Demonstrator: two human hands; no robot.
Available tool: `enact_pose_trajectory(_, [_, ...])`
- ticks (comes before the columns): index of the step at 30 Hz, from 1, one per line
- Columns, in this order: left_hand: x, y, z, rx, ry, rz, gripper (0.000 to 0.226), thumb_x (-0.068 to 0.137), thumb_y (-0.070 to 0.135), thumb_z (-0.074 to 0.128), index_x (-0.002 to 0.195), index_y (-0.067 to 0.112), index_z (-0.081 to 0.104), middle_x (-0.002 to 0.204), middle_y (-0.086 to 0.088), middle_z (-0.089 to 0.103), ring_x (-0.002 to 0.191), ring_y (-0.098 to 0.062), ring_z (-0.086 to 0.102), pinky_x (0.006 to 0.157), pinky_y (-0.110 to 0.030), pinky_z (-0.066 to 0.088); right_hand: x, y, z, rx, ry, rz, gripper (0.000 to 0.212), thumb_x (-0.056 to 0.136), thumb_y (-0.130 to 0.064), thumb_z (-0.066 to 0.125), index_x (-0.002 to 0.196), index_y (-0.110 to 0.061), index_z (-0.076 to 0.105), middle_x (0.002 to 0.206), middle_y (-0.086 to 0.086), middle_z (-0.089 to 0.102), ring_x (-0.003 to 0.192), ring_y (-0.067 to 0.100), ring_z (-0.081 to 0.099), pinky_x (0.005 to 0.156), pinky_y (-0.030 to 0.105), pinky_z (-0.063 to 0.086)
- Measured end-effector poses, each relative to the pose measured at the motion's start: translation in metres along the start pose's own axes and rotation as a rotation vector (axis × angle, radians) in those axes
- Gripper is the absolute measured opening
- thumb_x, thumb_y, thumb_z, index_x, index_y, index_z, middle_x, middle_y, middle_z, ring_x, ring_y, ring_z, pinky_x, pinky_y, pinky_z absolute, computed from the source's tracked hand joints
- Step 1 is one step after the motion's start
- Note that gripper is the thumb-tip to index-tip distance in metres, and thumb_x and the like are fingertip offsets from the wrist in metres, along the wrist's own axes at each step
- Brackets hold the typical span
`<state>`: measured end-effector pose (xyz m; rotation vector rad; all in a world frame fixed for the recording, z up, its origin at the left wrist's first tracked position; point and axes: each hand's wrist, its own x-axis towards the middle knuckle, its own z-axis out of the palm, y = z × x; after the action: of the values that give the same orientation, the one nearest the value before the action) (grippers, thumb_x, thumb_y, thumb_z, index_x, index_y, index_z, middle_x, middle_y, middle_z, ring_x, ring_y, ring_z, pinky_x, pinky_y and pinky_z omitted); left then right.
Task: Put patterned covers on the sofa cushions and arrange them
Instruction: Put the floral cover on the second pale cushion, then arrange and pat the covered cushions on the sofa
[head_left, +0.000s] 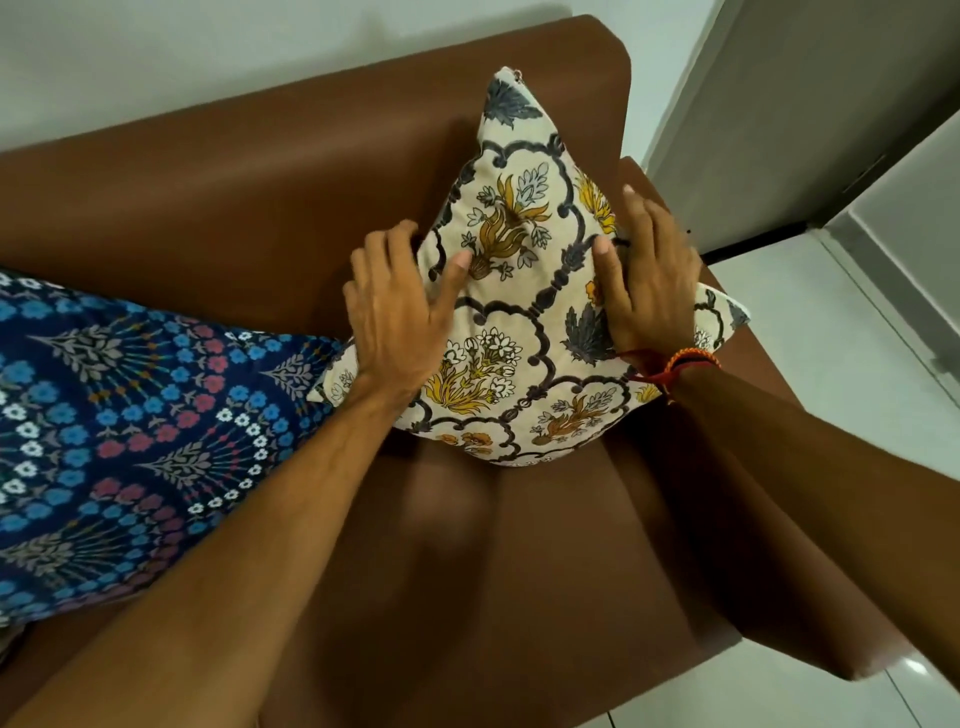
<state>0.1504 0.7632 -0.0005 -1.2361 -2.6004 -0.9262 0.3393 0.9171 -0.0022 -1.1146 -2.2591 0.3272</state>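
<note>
A cream cushion (524, 291) with a grey lattice and yellow flower print stands on one corner against the brown sofa's backrest (260, 197), at the right end of the seat. My left hand (400, 317) grips its left edge, thumb on the front and fingers behind. On the cushion's right edge sits my right hand (649, 275), thumb pressed on the front. A thread band circles my right wrist. To the left a dark blue cushion (119, 426) with blue, pink and white flowers lies on the seat, touching the cream one's left corner.
The sofa's right armrest (737, 395) runs beside the cream cushion. Bare brown seat (519, 571) lies in front of it. A pale tiled floor (857, 364) and a grey door (810, 104) are to the right; a white wall is behind.
</note>
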Motion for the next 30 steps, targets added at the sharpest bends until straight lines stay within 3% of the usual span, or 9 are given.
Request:
enact_pose_trajectory(4, [-0.01,0.017,0.009,0.068,0.022,0.262,0.07,0.106,0.063,0.033,0.16,0.018,0.035,0.165,-0.008,0.034,0.15,-0.024,0.037,0.114,-0.056,0.038,0.0,-0.028,0.005,-0.044,-0.063,-0.32,0.06,0.108,-0.046,0.026,0.163,-0.023,0.023,0.172,0.003,0.022,0.158,0.021,0.023,0.123,0.054,0.028])
enact_pose_trajectory(6, [-0.013,0.013,0.011,0.124,-0.04,0.301,0.068,0.108,0.06,0.027,0.164,0.023,0.025,0.171,-0.004,0.025,0.157,-0.022,0.027,0.119,-0.063,0.031,-0.003,-0.031,0.007,-0.067,-0.075,-0.258,0.057,0.109,-0.045,0.023,0.164,-0.028,0.022,0.173,0.002,0.018,0.16,0.023,0.019,0.124,0.057,0.027])
enact_pose_trajectory(9, [-0.011,0.0,0.008,0.115,-0.024,0.122,0.065,0.11,0.055,0.02,0.166,0.021,0.019,0.173,-0.003,0.02,0.16,-0.022,0.021,0.123,-0.067,0.024,-0.002,-0.034,0.004,-0.02,-0.071,-0.099,0.06,0.108,-0.049,0.023,0.164,-0.027,0.019,0.174,0.001,0.015,0.16,0.026,0.016,0.125,0.062,0.023])
enact_pose_trajectory(13, [-0.013,0.012,0.008,0.155,-0.073,0.329,0.06,0.112,0.046,0.017,0.166,0.019,0.016,0.175,-0.003,0.015,0.161,-0.02,0.015,0.125,-0.066,0.019,-0.004,-0.046,0.01,-0.198,-0.092,-0.392,0.058,0.109,-0.048,0.018,0.164,-0.031,0.015,0.173,0.004,0.016,0.161,0.028,0.013,0.126,0.062,0.018])
enact_pose_trajectory(15, [-0.019,0.008,0.007,0.186,-0.133,0.375,0.059,0.113,0.042,0.02,0.167,0.02,0.013,0.175,-0.001,0.012,0.162,-0.02,0.012,0.125,-0.066,0.018,-0.003,-0.05,0.011,-0.136,-0.093,-0.173,0.057,0.11,-0.045,0.022,0.165,-0.031,0.013,0.174,0.004,0.011,0.161,0.03,0.01,0.126,0.066,0.015])
enact_pose_trajectory(18, [-0.02,-0.018,-0.009,0.182,-0.129,0.196,0.058,0.113,0.039,0.021,0.167,0.018,0.011,0.176,0.0,0.009,0.162,-0.018,0.009,0.129,-0.062,0.012,-0.001,-0.061,0.005,-0.002,-0.03,0.171,0.064,0.109,-0.046,0.026,0.165,-0.02,0.013,0.175,0.006,0.009,0.161,0.03,0.01,0.126,0.066,0.015])
enact_pose_trajectory(23, [-0.026,-0.077,-0.077,0.22,-0.015,0.249,0.056,0.113,0.029,0.03,0.165,0.012,0.021,0.174,-0.005,0.019,0.161,-0.02,0.017,0.13,-0.053,0.017,-0.016,-0.137,0.019,-0.022,-0.03,-0.208,0.061,0.11,-0.039,0.033,0.163,-0.011,0.02,0.172,0.011,0.018,0.16,0.031,0.014,0.129,0.056,0.015])
enact_pose_trajectory(27, [-0.03,-0.136,-0.136,0.354,0.08,0.237,0.071,0.099,0.004,0.042,0.165,0.01,0.017,0.174,-0.007,0.017,0.162,-0.022,0.014,0.131,-0.054,0.014,-0.035,-0.238,0.056,0.101,-0.205,-0.317,0.062,0.109,-0.037,0.038,0.164,-0.012,0.021,0.173,0.007,0.017,0.161,0.028,0.012,0.129,0.052,0.015])
enact_pose_trajectory(30, [-0.041,-0.187,-0.186,0.429,0.145,0.179,0.074,0.098,0.005,0.044,0.166,0.011,0.014,0.175,-0.006,0.014,0.162,-0.022,0.012,0.13,-0.057,0.013,-0.059,-0.307,0.078,0.177,-0.298,-0.41,0.062,0.11,-0.037,0.037,0.164,-0.013,0.021,0.173,0.005,0.017,0.161,0.027,0.013,0.128,0.053,0.018])
